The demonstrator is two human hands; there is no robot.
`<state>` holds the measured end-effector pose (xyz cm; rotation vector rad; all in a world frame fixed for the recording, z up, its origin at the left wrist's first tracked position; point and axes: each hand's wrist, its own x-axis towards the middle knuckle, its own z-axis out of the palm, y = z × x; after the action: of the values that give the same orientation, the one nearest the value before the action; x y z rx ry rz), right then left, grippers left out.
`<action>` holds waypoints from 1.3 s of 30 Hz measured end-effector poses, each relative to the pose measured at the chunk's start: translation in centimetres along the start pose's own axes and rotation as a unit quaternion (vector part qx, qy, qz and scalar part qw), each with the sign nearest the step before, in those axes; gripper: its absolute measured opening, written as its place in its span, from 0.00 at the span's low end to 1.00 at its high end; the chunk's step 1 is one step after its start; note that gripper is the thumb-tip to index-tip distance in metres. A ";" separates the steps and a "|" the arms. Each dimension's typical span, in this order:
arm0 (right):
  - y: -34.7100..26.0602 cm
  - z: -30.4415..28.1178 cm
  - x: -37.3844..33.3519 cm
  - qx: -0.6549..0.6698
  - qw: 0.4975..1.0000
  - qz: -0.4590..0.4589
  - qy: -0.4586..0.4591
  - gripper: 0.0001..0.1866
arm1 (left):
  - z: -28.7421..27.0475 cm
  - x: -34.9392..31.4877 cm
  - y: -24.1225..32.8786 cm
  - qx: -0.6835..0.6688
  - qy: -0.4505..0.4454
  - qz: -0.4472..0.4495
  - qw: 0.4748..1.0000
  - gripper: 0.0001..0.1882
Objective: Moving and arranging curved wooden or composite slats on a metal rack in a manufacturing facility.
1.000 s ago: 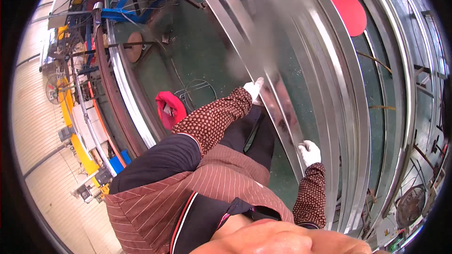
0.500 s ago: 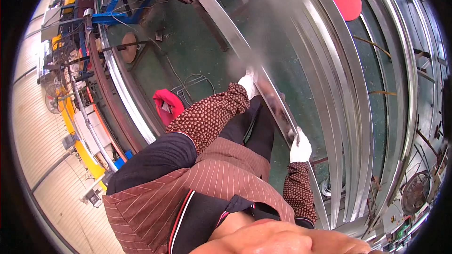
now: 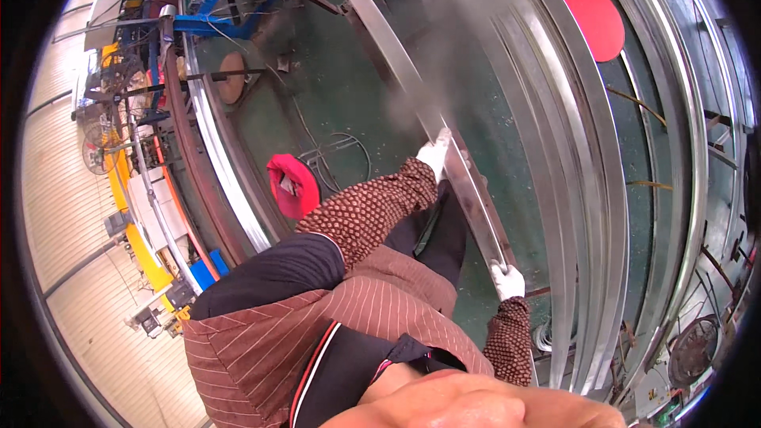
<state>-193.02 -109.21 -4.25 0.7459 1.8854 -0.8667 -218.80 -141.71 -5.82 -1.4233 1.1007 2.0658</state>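
Observation:
A long, shiny metal strip (image 3: 388,51) runs from the far edge toward me, passing between my two hands. My left hand (image 3: 433,156), in a white glove, is closed on its left edge near the middle. Nearer to me, my right hand (image 3: 508,280), also in a white glove, has its fingers closed on the strip's near part. Both forearms wear brown patterned sleeve covers. Beneath the strip, between my hands, a brownish bar (image 3: 493,226) shows along its right side. Grey blur covers part of the strip beyond my left hand.
Several long metal profiles (image 3: 567,182) lie to the right, with a round red stool top (image 3: 590,20) among them. On the green floor at left are a red padded object (image 3: 293,186) and a wire ring (image 3: 349,160). A blue frame (image 3: 214,12) stands far left; a fan (image 3: 695,351) is at lower right.
The whole view has shifted slightly. The strip between my hands looks turned, showing a narrower bright face and more of the brownish bar beside it. Both hands remain on the strip.

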 end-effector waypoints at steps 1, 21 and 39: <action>-0.5 0.1 -0.1 -0.025 1.000 -0.002 -0.005 0.31 | 0.0 0.7 0.6 0.038 0.032 0.001 0.999 0.31; -10.5 -7.9 0.0 -0.120 0.887 -0.228 0.383 0.38 | 0.8 2.0 1.3 -0.075 -0.008 0.006 0.997 0.25; -7.2 -4.0 -1.9 -0.161 0.939 -0.254 0.170 0.14 | 0.0 4.7 0.0 0.028 0.160 0.118 0.980 0.19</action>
<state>-199.69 -110.38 0.73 0.2090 2.5151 -0.7335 -220.67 -142.24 -10.05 -1.7103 1.5095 1.9813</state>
